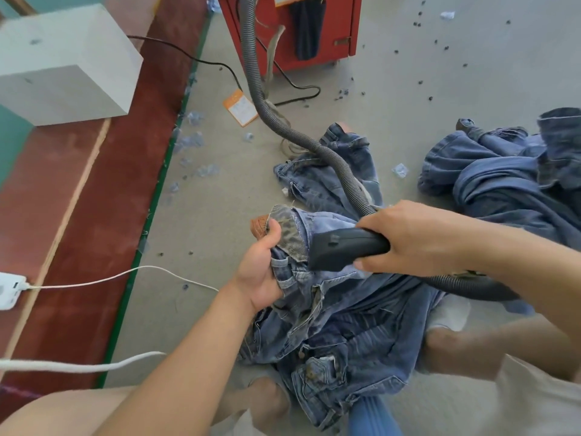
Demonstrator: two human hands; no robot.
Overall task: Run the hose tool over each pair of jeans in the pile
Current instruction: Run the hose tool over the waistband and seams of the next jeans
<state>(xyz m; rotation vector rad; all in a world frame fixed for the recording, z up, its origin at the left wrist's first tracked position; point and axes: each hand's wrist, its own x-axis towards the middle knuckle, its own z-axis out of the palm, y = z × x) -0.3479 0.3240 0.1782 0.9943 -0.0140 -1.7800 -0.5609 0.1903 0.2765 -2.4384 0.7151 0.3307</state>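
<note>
The left hand [258, 272] is curled round the waistband of a pair of jeans [317, 297], bunching the denim beside a brown leather patch [259, 225]; the right hand [412, 239] is wrapped round the black nozzle [342, 247] of the hose tool, whose flat mouth lies against the waistband just beside the left hand; the two hands are near each other but apart. The grey ribbed hose [273, 118] runs from the nozzle across another pair of jeans [327, 177] on the floor [408, 89] and up to a red machine [314, 33]; a heap of denim [509, 171] lies to the right; more jeans [330, 379] lie crumpled between the knees; a white cable [125, 275] runs to a power strip [11, 289] at the left.
</note>
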